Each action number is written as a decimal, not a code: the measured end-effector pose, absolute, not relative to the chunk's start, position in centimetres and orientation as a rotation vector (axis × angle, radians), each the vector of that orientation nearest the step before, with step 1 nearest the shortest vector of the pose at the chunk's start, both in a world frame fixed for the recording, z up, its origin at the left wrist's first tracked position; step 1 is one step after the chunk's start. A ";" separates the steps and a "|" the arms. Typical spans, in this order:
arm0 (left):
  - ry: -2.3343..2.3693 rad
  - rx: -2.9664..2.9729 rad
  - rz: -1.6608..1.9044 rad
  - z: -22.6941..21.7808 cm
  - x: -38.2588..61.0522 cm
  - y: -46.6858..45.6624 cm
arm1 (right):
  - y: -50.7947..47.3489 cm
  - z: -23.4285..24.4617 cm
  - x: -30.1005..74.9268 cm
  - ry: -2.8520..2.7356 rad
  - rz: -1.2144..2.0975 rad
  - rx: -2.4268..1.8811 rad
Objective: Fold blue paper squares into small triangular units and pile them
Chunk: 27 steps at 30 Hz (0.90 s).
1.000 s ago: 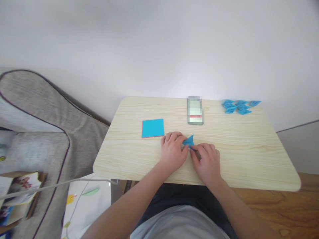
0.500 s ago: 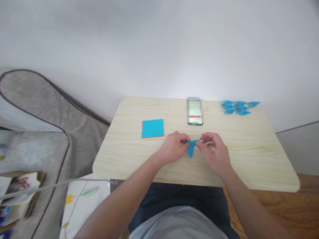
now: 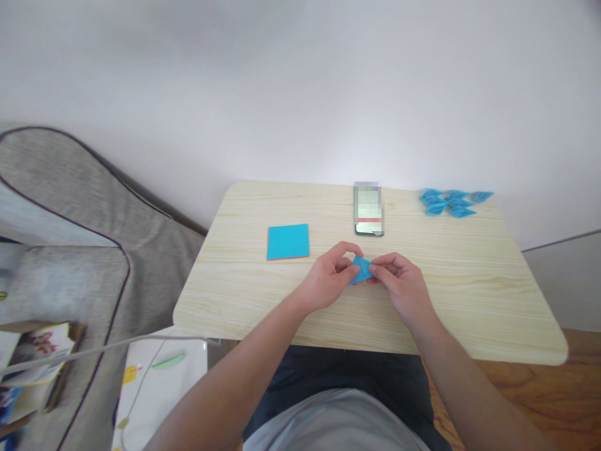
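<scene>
A small folded blue paper piece (image 3: 361,270) is pinched between both hands just above the light wooden table (image 3: 469,300). My left hand (image 3: 328,279) grips its left side with curled fingers. My right hand (image 3: 399,285) grips its right side, thumb and forefinger pressed on the paper. A stack of square blue paper sheets (image 3: 288,242) lies flat to the left of my hands.
A phone (image 3: 369,210) lies behind my hands near the table's far edge. Several folded blue paper pieces (image 3: 453,202) sit in a cluster at the far right corner. A grey padded case (image 3: 61,207) leans at the left, and a white wall stands behind.
The paper hung point-down between my fingertips half a second ago; now both hands have closed in on it and hold it folded flatter between them.
</scene>
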<state>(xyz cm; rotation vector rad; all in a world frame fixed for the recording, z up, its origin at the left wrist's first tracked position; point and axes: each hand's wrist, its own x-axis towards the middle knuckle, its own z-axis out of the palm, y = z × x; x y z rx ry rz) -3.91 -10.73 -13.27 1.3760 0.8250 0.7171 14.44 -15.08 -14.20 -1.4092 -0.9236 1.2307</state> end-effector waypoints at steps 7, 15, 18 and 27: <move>0.883 1.428 0.808 -13.9 -3.6 -10.5 | -14.8 -14.5 15.0 -1.061 1.265 -1.388; 0.986 1.646 0.782 -13.2 -4.3 -10.6 | -15.0 -14.9 16.0 -1.150 1.255 -1.442; 1.005 1.663 0.779 -12.8 -4.4 -10.7 | -15.1 -15.0 16.2 -1.147 1.287 -1.408; 1.006 1.648 0.769 -12.8 -4.5 -10.7 | -15.2 -14.9 16.5 -1.180 1.319 -1.392</move>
